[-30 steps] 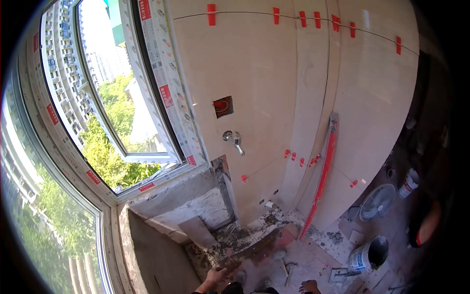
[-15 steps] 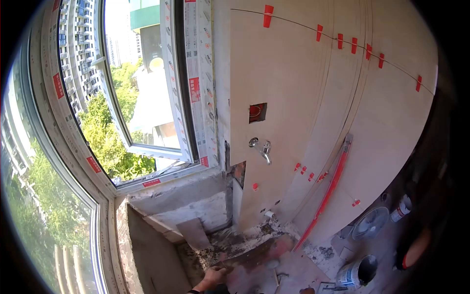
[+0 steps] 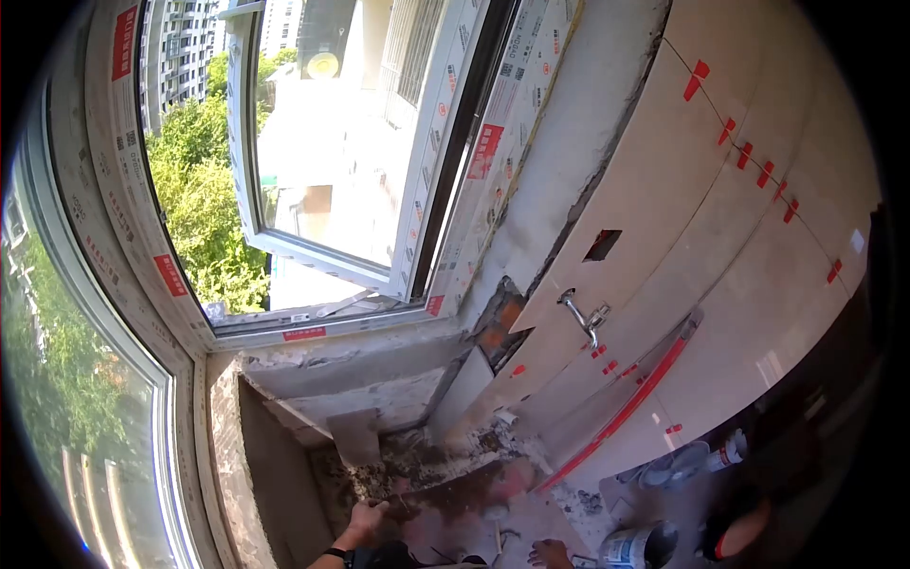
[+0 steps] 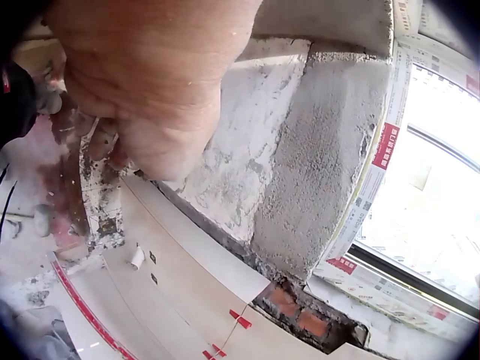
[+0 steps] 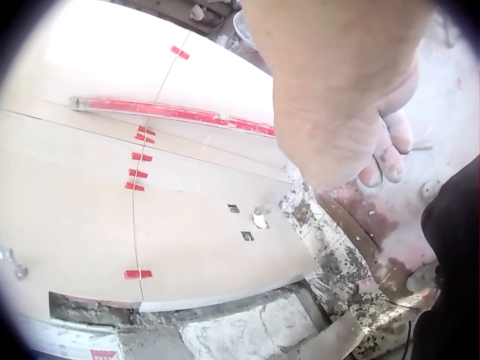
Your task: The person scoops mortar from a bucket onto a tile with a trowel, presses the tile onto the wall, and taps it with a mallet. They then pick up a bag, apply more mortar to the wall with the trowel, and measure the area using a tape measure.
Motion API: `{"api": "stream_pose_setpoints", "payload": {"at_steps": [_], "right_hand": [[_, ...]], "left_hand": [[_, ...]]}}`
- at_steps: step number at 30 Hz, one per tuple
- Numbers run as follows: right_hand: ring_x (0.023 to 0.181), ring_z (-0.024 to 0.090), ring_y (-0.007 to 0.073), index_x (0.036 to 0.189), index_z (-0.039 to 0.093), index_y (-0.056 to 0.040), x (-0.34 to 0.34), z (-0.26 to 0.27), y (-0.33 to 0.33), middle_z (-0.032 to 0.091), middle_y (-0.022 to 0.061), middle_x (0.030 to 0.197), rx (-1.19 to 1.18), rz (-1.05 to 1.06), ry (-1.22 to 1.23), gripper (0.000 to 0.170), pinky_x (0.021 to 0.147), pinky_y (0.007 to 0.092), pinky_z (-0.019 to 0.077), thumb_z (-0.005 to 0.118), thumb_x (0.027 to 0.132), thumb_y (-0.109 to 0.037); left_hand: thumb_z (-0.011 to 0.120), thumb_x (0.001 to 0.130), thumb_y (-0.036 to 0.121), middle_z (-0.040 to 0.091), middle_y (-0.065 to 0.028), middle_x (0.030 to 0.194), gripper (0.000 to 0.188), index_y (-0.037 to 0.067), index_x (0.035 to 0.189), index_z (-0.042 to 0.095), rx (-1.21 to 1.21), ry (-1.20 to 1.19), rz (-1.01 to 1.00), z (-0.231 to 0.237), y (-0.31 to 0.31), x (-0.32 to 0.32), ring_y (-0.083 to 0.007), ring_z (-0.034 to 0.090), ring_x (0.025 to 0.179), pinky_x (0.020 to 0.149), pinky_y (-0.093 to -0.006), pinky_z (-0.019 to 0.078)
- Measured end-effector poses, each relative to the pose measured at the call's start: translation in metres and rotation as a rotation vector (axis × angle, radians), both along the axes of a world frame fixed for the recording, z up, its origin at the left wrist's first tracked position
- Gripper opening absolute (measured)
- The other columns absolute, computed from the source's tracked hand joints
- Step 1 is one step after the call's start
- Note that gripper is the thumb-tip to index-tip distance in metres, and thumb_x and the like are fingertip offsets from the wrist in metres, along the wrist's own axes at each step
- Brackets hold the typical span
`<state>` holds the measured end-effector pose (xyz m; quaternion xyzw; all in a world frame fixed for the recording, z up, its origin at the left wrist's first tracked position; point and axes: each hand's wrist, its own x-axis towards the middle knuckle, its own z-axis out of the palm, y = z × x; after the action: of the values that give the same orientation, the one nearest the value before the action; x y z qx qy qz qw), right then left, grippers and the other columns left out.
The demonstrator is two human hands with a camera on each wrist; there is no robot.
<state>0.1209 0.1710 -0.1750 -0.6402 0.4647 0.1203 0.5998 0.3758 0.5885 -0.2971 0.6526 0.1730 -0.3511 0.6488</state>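
Note:
My left hand (image 3: 365, 522) hangs over the rubble strip at the low front, fingers loosely bent; in the left wrist view its back and wrist fill the top, and no held thing shows. Lower right in the head view is my right hand (image 3: 550, 553), fingers loosely curled with nothing in them. Between the hands, a mallet (image 3: 496, 513) lies on the dusty floor board (image 3: 455, 498). Nearest the left hand is a loose tile piece (image 3: 355, 436) leaning at the low wall. A red level (image 3: 626, 408) leans on the tiled wall.
An open window (image 3: 332, 142) is at the left. The tiled wall carries red wedges (image 3: 746, 155), a chrome tap (image 3: 588, 322) and a square cutout (image 3: 603, 245). A bucket (image 3: 640, 545) and a fan (image 3: 675, 463) stand at the right, near another person's arm (image 3: 744, 531).
The head view has swung left and tilted, so the window looks larger and the tiled wall slants. Both hands appear further left in the view. The mallet and level stay in place.

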Motion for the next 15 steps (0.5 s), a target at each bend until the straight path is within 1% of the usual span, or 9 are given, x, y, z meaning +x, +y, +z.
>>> {"api": "stream_pose_setpoints", "payload": {"at_steps": [2,3,6,7,8,9,12,13,15], "right_hand": [[0.056,0.062,0.0215,0.093,0.058,0.0004,0.009,0.003,0.008,0.064,0.0121,0.073,-0.02,0.009,0.058,0.026,0.048,0.0334,0.0515,0.055,0.09,-0.025],[0.056,0.062,0.0213,0.092,0.058,0.0002,0.014,0.005,0.011,0.063,0.0117,0.072,-0.03,0.014,0.086,0.026,0.048,0.0332,0.0514,0.055,0.09,-0.026],[0.052,0.058,0.016,0.092,0.059,-0.001,0.025,0.013,0.02,0.062,0.009,0.07,-0.041,0.013,0.136,0.027,0.046,0.0285,0.0471,0.056,0.089,-0.028],[0.059,0.06,0.0226,0.091,0.057,-0.0023,0.024,-0.002,0.01,0.062,0.0112,0.074,0.055,0.023,0.158,0.027,0.051,0.0336,0.0492,0.052,0.09,-0.029],[0.067,0.063,0.0293,0.091,0.056,-0.0036,0.009,-0.052,-0.023,0.063,0.0134,0.079,0.15,0.032,0.179,0.028,0.056,0.0388,0.0513,0.047,0.091,-0.03],[0.074,0.065,0.0359,0.09,0.054,-0.0049,0.011,-0.056,-0.026,0.063,0.0156,0.083,0.245,0.04,0.199,0.029,0.062,0.0439,0.0533,0.043,0.091,-0.032],[0.067,0.067,0.0323,0.092,0.058,-0.0005,0.019,-0.058,-0.02,0.066,0.0159,0.081,0.08,0.059,0.228,0.024,0.056,0.039,0.0542,0.052,0.087,-0.024],[0.066,0.067,0.0314,0.092,0.058,0.0009,0.024,-0.052,-0.015,0.065,0.0159,0.08,0.035,0.049,0.226,0.024,0.056,0.0386,0.0543,0.053,0.086,-0.022],[0.064,0.067,0.0296,0.09,0.058,0.0037,0.045,-0.009,0.012,0.065,0.0158,0.078,-0.055,0.032,0.222,0.023,0.056,0.0377,0.0545,0.055,0.083,-0.018]], "left_hand": [[0.057,0.089,0.017,0.06,-0.0117,0.084,0.023,0.002,0.107,0.053,-0.033,0.056,0.112,0.024,0.003,0.002,-0.0205,0.058,0.065,0.051,-0.0371,0.0495],[0.057,0.089,0.016,0.059,-0.0115,0.083,0.022,0.001,0.105,0.053,-0.048,0.083,0.168,0.05,0.005,0.005,-0.0205,0.058,0.065,0.052,-0.0374,0.0496],[0.057,0.089,0.015,0.057,-0.0105,0.083,0.02,0.0,0.102,0.054,-0.039,0.11,0.161,0.103,0.015,0.012,-0.0202,0.057,0.064,0.052,-0.0378,0.0497],[0.057,0.089,0.015,0.057,-0.0105,0.083,0.02,0.0,0.101,0.054,-0.04,0.131,0.149,0.109,0.02,0.014,-0.0202,0.057,0.064,0.052,-0.0379,0.05],[0.057,0.089,0.016,0.057,-0.0105,0.083,0.021,-0.001,0.101,0.054,-0.041,0.15,0.137,0.115,0.023,0.016,-0.0201,0.057,0.065,0.053,-0.038,0.0502],[0.057,0.088,0.016,0.057,-0.0105,0.083,0.021,-0.001,0.1,0.054,-0.043,0.17,0.124,0.116,0.025,0.017,-0.0201,0.058,0.065,0.053,-0.038,0.0505],[0.059,0.089,0.02,0.064,-0.0082,0.079,0.02,0.003,0.1,0.059,-0.075,0.195,0.161,0.09,0.031,0.019,-0.0149,0.055,0.057,0.046,-0.0299,0.0442],[0.058,0.089,0.02,0.064,-0.0078,0.078,0.019,0.004,0.099,0.059,-0.067,0.197,0.166,0.093,0.03,0.02,-0.0146,0.054,0.056,0.046,-0.0294,0.0437],[0.058,0.09,0.021,0.063,-0.0069,0.075,0.018,0.005,0.096,0.058,-0.051,0.201,0.177,0.117,0.029,0.025,-0.0142,0.053,0.055,0.045,-0.0285,0.0427]]}}
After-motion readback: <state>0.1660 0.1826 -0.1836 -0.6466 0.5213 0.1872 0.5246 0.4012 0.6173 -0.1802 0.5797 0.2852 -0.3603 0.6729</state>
